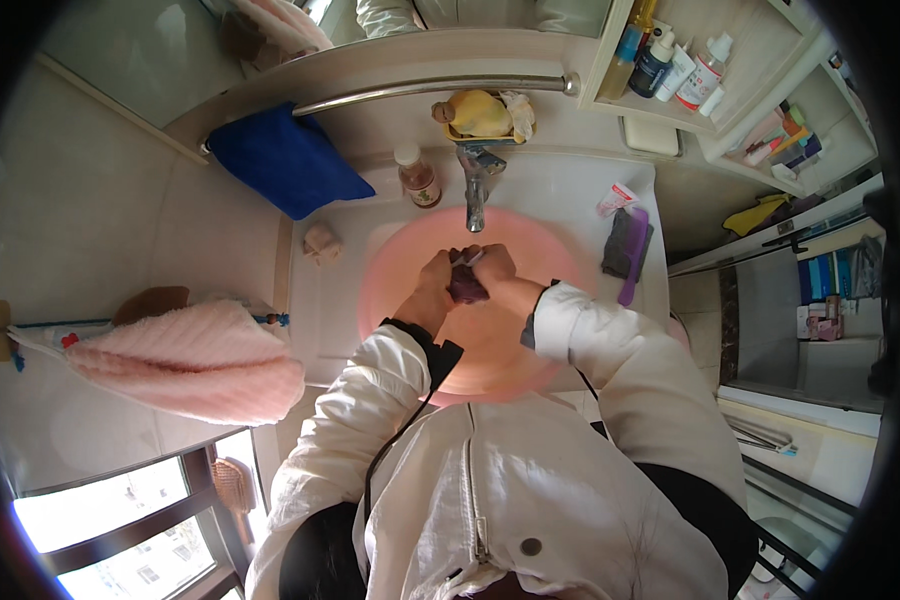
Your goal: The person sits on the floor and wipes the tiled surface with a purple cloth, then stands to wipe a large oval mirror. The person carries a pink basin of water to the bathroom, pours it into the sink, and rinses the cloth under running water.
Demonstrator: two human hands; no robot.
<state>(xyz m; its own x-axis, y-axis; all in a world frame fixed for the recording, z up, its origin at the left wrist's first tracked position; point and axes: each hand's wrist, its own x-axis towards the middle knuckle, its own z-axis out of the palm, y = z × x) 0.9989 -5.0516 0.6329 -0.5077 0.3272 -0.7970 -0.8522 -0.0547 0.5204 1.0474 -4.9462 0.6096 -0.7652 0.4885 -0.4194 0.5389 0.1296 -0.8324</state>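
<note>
Both my hands grip a dark purple cloth [466, 288] over a pink plastic basin [397, 352]. From the left side my left hand [433, 283] closes on it, while my right hand [497, 268] holds its other side. A pale strip or edge shows between the hands near the top of the cloth. The cloth is bunched, so its full shape is hidden. Just beyond my hands, the chrome faucet [475, 196] reaches over the basin. The basin sits in a white sink [330, 330].
A blue cloth [285, 161] hangs over a metal rail [435, 88]. On the sink's ledge stands a bottle with a white cap [418, 180]. A purple comb [633, 255] lies on a grey cloth [615, 251] at right. A pink towel [195, 360] hangs at left.
</note>
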